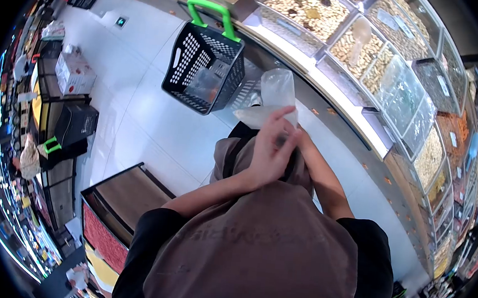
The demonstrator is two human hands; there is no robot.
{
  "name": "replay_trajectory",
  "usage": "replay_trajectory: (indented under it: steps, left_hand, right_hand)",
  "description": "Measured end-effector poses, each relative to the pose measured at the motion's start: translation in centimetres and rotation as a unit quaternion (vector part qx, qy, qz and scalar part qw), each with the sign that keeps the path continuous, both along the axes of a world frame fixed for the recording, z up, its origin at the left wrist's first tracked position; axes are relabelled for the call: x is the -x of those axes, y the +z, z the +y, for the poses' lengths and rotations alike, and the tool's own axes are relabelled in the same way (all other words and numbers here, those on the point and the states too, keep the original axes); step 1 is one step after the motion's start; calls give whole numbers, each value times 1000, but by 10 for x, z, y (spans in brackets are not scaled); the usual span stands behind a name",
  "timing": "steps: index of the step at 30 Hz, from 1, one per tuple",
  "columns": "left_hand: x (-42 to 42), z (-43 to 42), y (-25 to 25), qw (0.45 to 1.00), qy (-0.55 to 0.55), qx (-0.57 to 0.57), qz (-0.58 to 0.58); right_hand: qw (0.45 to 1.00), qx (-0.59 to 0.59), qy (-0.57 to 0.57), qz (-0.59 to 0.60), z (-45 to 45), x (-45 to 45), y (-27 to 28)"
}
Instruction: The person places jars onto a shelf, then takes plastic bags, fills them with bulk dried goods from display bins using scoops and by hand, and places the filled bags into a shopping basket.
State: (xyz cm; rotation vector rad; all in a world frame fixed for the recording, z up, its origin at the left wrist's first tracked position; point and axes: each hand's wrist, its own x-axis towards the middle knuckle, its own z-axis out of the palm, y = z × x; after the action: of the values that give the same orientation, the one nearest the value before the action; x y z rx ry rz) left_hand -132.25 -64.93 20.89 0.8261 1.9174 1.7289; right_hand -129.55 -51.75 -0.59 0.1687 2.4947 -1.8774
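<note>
A clear plastic bag (pixel 278 88) hangs in front of my body, its whitish lower part (pixel 250 116) spread to the left; what it holds, if anything, I cannot make out. My left hand (pixel 275 143) crosses over at the bag's near end, fingers bent and slightly blurred, closed on the plastic. Close against it, my right hand (pixel 300 135) grips the same end from the right, mostly hidden behind the left. Just beyond the bag, a black shopping basket (pixel 234 74) with a raised green handle (pixel 213 6) stands on the floor, clear packaging (pixel 203 83) inside.
Along the right runs a counter of clear bulk bins (pixel 307 12) with peanuts and other dry goods; a scoop (pixel 361 33) lies in one. A low display stand (pixel 130 194) is at lower left. Further left are another black basket (pixel 77 124) and a white box (pixel 74 74).
</note>
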Motion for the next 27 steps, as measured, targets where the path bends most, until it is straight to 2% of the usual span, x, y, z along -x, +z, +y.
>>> replay_trajectory:
  steps: [5,9,12,14,16,18,19,20,22,23,25,26,27]
  left_hand:
    - [-4,-26,7,999,34,31,-22]
    - [8,-44,-8,996,73,42,-6]
    - [22,-61,-14,996,65,59,-26]
    - [32,-75,-15,993,41,83,-78]
    - [48,-99,-27,993,40,95,-52]
    - [68,-130,-43,988,60,92,-111]
    - [80,-149,-61,988,55,98,-105]
    - [93,-169,-78,981,48,154,-111]
    - [114,-206,-116,958,76,266,-77]
    - [125,-221,-132,959,75,262,-78]
    - [142,-243,-159,935,118,329,-67]
    - [152,-250,-168,936,115,324,-72]
    - [163,-257,-177,945,99,308,-40]
  right_hand:
    - [997,38,65,-33,-31,-4,-15]
    - [990,74,90,-77,-50,-12,-32]
    - [985,92,103,-104,-58,-9,-43]
    - [981,104,115,-119,-65,0,-49]
    - [976,117,126,-135,-73,19,-54]
    - [970,131,131,-160,-82,42,-58]
    - [966,137,136,-171,-86,55,-61]
    - [969,122,157,-148,-93,67,-63]
    - [974,32,224,-10,-102,96,-63]
    - [974,28,223,-11,-108,111,-58]
    - [977,39,210,17,-123,137,-40]
    - [977,34,209,10,-130,150,-35]
    - [969,53,234,-50,-138,164,-30]
